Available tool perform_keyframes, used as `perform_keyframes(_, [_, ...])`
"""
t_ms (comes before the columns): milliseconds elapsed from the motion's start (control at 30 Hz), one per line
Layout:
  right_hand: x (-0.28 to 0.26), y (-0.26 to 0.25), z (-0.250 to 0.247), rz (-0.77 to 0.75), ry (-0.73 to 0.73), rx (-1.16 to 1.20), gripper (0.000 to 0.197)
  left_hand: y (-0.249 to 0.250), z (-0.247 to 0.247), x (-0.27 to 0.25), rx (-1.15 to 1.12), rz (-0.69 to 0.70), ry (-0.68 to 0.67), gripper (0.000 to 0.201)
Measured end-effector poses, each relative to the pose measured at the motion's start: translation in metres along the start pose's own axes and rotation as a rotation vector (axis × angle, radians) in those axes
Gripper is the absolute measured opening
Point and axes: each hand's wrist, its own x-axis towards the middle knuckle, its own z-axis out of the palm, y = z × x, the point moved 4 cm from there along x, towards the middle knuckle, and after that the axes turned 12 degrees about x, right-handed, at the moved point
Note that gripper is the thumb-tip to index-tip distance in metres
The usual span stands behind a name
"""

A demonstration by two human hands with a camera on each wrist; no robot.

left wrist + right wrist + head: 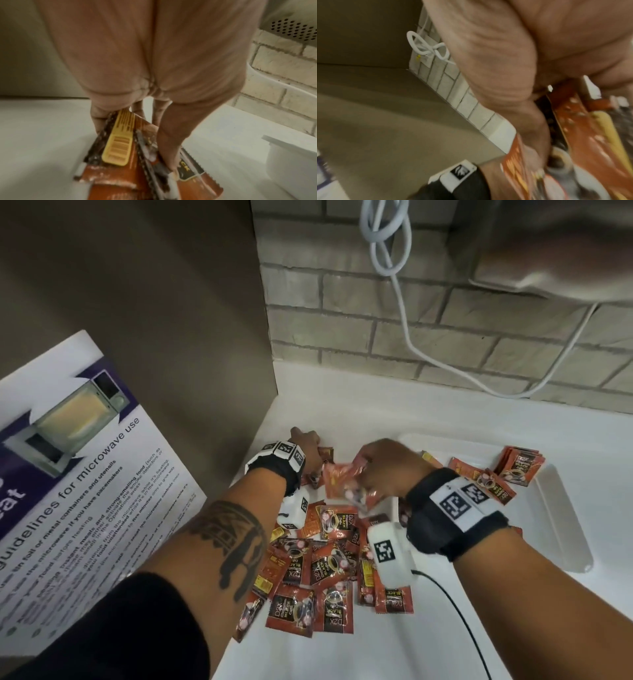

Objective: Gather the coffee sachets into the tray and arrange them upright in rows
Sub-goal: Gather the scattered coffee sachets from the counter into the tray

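sachets (pixel 310 570): red-brown foil, scattered | left grip (pixel 305 440): clutching sachets | right grip (pixel 383 467): clutching sachets

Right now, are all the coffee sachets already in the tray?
No, a loose pile of sachets lies on the counter outside the tray.

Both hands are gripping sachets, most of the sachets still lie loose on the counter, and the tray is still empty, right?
Not empty: the head view shows the tray already holding a few sachets at its far end. The rest stands: left hand and right hand grip sachets.
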Motion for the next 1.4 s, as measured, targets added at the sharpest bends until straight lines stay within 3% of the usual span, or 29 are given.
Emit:
perform_keyframes(133, [-0.001, 0.006, 0.044, 0.021, -0.22, -0.288, 0.027, -0.001, 0.001, 0.003, -0.005, -0.032, 0.005, 0.042])
perform_keyframes(333, [0.018, 0.022, 0.083, 0.013, -0.218, -0.389, 0.025, -0.007, 0.005, -0.002, 0.037, -0.059, 0.003, 0.066])
perform_keyframes(433, [0.023, 0.023, 0.086, 0.02, -0.158, -0.395, 0.008, -0.008, 0.005, -0.005, 0.014, -0.029, 0.011, 0.072])
perform_keyframes(533, [0.024, 0.021, 0.084, 0.024, -0.122, -0.379, 0.009, -0.007, 0.001, -0.012, 0.025, 0.017, 0.022, 0.053])
perform_keyframes(633, [0.02, 0.02, 0.076, -0.016, -0.067, -0.318, 0.023, -0.011, -0.005, -0.022, -0.017, 0.024, 0.052, 0.026])
perform_keyframes(767, [0.011, 0.017, 0.062, -0.049, 0.003, -0.186, 0.021, -0.024, -0.026, -0.037, -0.155, -0.007, 0.143, 0.015])
perform_keyframes(933, [-0.004, 0.013, 0.029, -0.099, 0.156, 0.082, 0.016, -0.041, -0.044, -0.067, -0.312, -0.034, 0.142, 0.037])
perform_keyframes(1133, [-0.021, 0.023, -0.019, -0.14, 0.34, 0.392, 0.007, -0.016, -0.001, -0.105, -0.073, 0.021, -0.089, 0.029])
perform_keyframes(1300, [-0.032, 0.04, -0.035, -0.133, 0.38, 0.513, 0.018, 0.001, 0.036, -0.104, 0.018, -0.051, -0.09, 0.064])
perform_keyframes(1400, [-0.038, 0.053, -0.039, -0.107, 0.399, 0.544, 0.019, 0.002, 0.042, -0.102, 0.05, -0.107, -0.072, 0.075])
